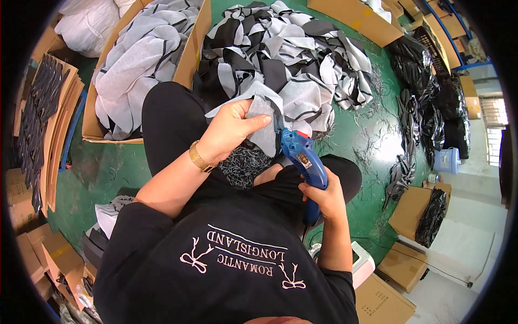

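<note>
Left hand (231, 128): fingers pinch the grey cloth, thumb on top; a gold watch (200, 157) circles the wrist.
Right hand (327, 195): fingers wrap the handle of the blue power tool (302, 154).
Grey cloth (262, 135): held up before the person, its right edge at the tool's head — contact is hard to tell.
Scraps (243, 168): thin strips heaped between the legs.
Cloth pile (278, 54): grey and black, on the green floor (372, 154), beyond the hands.
Cardboard box (195, 46): left of the pile, full of cloth.

Soft grey fabric piece with a dark edge (263, 139), hanging creased from the left hand (229, 129); blue plastic handheld tool with red top (306, 162), tilted in the right hand (330, 197), its tip seemingly touching the fabric
</note>
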`<action>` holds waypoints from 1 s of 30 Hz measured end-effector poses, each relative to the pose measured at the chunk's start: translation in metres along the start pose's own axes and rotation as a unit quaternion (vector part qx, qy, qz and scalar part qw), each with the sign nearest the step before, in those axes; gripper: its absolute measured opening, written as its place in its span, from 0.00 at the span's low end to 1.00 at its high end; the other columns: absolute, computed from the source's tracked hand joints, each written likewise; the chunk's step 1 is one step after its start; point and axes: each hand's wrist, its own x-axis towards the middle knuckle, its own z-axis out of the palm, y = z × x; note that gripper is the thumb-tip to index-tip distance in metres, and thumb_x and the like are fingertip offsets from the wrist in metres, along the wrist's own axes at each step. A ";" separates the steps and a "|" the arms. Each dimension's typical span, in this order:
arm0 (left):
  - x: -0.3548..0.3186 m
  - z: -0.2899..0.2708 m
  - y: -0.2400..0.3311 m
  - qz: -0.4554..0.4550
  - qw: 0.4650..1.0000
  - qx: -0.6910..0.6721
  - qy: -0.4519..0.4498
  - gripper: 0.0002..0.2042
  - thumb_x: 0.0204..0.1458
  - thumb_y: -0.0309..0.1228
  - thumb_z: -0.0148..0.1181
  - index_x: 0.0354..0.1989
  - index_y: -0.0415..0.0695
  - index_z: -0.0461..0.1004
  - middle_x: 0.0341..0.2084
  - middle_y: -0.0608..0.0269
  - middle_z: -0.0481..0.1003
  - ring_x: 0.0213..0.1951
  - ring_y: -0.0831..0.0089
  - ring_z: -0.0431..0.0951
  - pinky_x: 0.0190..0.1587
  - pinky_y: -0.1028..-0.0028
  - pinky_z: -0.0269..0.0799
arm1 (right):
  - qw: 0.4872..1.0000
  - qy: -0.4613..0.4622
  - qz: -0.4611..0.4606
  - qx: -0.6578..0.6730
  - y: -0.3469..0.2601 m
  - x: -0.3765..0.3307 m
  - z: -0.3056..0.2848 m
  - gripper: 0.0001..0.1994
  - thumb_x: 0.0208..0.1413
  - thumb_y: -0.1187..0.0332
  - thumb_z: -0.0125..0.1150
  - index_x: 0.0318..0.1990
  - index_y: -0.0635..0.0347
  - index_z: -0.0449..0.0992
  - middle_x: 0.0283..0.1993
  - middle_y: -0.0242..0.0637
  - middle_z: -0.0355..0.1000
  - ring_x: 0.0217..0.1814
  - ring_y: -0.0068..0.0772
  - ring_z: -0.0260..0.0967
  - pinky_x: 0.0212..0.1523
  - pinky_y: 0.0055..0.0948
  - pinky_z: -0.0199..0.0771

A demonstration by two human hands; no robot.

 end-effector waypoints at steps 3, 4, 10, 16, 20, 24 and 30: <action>-0.006 0.006 0.013 -0.043 0.994 0.102 0.006 0.08 0.53 0.25 0.58 0.41 0.37 0.75 0.32 0.69 0.77 0.32 0.86 0.73 0.36 0.81 0.69 | 1.000 0.002 0.000 0.005 -0.001 -0.001 -0.001 0.16 0.40 0.76 0.64 0.40 0.67 0.71 0.26 0.32 0.69 0.22 0.21 0.66 0.23 0.22 0.67; -0.005 0.005 0.010 -0.018 0.992 0.124 -0.001 0.10 0.53 0.29 0.59 0.41 0.38 0.75 0.31 0.68 0.77 0.22 0.89 0.68 0.21 0.84 0.59 | 1.000 0.003 -0.001 0.006 -0.001 -0.002 -0.001 0.16 0.40 0.76 0.64 0.40 0.67 0.71 0.26 0.32 0.69 0.22 0.21 0.66 0.23 0.22 0.67; -0.009 0.006 0.016 -0.003 0.983 0.177 -0.043 0.07 0.52 0.24 0.58 0.39 0.38 0.75 0.28 0.74 0.74 0.29 0.89 0.68 0.31 0.83 0.65 | 1.000 -0.015 0.007 0.025 0.000 -0.002 -0.005 0.15 0.40 0.76 0.65 0.39 0.67 0.72 0.28 0.33 0.69 0.22 0.21 0.66 0.24 0.23 0.67; -0.014 0.008 0.025 -0.002 0.974 0.214 -0.073 0.07 0.51 0.23 0.58 0.39 0.38 0.73 0.26 0.76 0.71 0.28 0.90 0.65 0.30 0.83 0.64 | 0.997 -0.044 0.014 0.064 0.000 -0.001 -0.009 0.15 0.40 0.77 0.65 0.39 0.68 0.72 0.31 0.34 0.70 0.24 0.22 0.67 0.25 0.23 0.68; -0.015 0.006 0.028 -0.024 0.967 0.235 -0.091 0.08 0.48 0.23 0.58 0.37 0.37 0.73 0.25 0.75 0.71 0.28 0.90 0.65 0.31 0.83 0.64 | 0.996 -0.056 0.019 0.063 0.000 0.001 -0.011 0.15 0.40 0.77 0.65 0.39 0.68 0.72 0.31 0.34 0.70 0.24 0.23 0.67 0.25 0.23 0.69; -0.009 -0.008 0.007 0.041 0.961 0.240 -0.130 0.16 0.50 0.26 0.59 0.48 0.38 0.71 0.24 0.76 0.72 0.21 0.91 0.64 0.23 0.88 0.60 | 0.995 -0.065 0.024 0.069 0.002 0.005 -0.011 0.16 0.36 0.80 0.64 0.37 0.69 0.71 0.28 0.36 0.69 0.20 0.27 0.67 0.22 0.25 0.69; -0.012 -0.006 0.021 0.041 0.919 0.367 -0.141 0.12 0.43 0.22 0.55 0.39 0.38 0.71 0.23 0.69 0.67 0.26 0.86 0.65 0.29 0.81 0.65 | 0.986 -0.101 0.061 0.120 0.003 0.012 -0.018 0.16 0.34 0.76 0.66 0.35 0.68 0.71 0.24 0.37 0.69 0.18 0.29 0.67 0.21 0.24 0.68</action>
